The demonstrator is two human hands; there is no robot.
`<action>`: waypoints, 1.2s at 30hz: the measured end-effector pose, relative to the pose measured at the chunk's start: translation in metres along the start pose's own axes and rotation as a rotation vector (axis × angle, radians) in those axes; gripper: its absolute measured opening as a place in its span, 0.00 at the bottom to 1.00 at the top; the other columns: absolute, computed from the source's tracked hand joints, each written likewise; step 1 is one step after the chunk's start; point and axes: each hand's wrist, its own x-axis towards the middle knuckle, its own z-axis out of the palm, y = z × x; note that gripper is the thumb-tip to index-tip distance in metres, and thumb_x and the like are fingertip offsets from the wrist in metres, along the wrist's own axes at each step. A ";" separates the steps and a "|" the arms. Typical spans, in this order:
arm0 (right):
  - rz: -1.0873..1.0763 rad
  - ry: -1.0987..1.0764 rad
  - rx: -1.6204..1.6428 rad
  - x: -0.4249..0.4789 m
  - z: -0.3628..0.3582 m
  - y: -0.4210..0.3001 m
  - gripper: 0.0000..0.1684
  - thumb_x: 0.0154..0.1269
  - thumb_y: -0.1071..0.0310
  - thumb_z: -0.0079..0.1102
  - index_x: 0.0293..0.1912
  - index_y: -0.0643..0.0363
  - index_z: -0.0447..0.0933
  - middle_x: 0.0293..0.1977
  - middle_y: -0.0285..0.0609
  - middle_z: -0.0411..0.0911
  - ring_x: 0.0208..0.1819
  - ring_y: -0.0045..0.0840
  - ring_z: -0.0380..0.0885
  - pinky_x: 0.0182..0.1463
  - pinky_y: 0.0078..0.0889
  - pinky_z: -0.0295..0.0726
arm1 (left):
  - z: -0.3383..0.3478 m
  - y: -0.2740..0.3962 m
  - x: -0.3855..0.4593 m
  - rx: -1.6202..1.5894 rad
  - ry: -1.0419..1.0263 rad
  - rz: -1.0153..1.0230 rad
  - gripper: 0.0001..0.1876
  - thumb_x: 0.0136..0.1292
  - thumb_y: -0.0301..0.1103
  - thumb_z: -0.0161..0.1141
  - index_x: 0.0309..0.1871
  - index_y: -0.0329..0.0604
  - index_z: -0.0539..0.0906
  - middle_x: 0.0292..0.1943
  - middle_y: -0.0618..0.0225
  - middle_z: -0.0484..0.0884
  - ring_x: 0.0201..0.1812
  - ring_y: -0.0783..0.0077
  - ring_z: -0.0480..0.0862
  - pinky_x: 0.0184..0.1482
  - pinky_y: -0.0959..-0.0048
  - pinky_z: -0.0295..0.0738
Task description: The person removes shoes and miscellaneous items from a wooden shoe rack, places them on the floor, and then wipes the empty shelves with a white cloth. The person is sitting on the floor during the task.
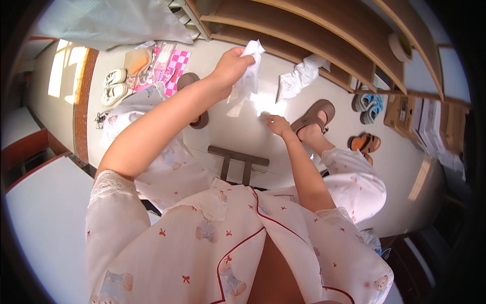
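My left hand (237, 68) is raised in front of the wooden shelf unit, its thumb and fingers pinching a folded white tissue or cloth (251, 68). The lower end of that piece hangs down over the shiny floor. Low over the floor is my right hand (279, 124), beside the brown clog (315, 116) on my right foot. Its fingers point left towards a small dark patch; whether they hold anything is hard to see. A crumpled white cloth or paper (300, 78) lies on the floor against the bottom of the shelf.
The wooden shelf unit (296, 26) spans the top, with a tape roll (400, 47) on it. Cardboard boxes (402, 114), blue sneakers (370, 106) and brown sandals (364, 142) stand right. White sneakers (114, 87) and a pink checked package (176, 68) lie left. A dark frame (239, 156) is between my legs.
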 end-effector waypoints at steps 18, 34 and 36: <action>0.114 0.374 -0.306 0.016 -0.102 0.053 0.27 0.57 0.54 0.56 0.54 0.56 0.76 0.70 0.41 0.53 0.63 0.39 0.65 0.62 0.45 0.69 | -0.042 0.014 -0.043 0.630 -0.208 0.355 0.14 0.59 0.30 0.54 0.47 0.36 0.78 0.39 0.58 0.82 0.40 0.64 0.80 0.46 0.69 0.72; 0.099 0.504 -0.298 0.124 -0.119 0.045 0.35 0.59 0.52 0.55 0.59 0.66 0.66 0.60 0.52 0.66 0.60 0.42 0.68 0.60 0.44 0.69 | -0.038 -0.019 -0.068 1.049 -0.259 0.351 0.09 0.55 0.24 0.55 0.41 0.39 0.78 0.35 0.58 0.80 0.41 0.56 0.80 0.43 0.61 0.75; 0.003 0.533 -0.245 0.099 -0.072 0.038 0.34 0.59 0.55 0.55 0.60 0.66 0.64 0.61 0.51 0.65 0.59 0.43 0.70 0.60 0.46 0.69 | -0.042 -0.023 -0.065 1.043 -0.195 0.524 0.10 0.53 0.23 0.55 0.40 0.39 0.79 0.34 0.58 0.80 0.40 0.55 0.80 0.42 0.61 0.75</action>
